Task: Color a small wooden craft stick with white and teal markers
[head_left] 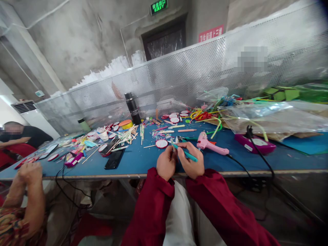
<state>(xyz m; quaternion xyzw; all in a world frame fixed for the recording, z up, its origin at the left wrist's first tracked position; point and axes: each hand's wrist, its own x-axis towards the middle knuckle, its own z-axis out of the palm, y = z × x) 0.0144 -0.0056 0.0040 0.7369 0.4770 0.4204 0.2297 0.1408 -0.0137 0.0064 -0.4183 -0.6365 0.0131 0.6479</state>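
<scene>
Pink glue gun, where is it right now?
In the head view, the glue gun lies on the blue table, just to the right of the right hand and left of the purple box.

A black bottle [132, 110] stands before a perforated screen [194, 71], a green exit sign [159, 6] above.

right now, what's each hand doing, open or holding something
Left hand: closed; what it holds, if anything, cannot be told.
Right hand: closed, holding a teal pen-like tool.
</scene>
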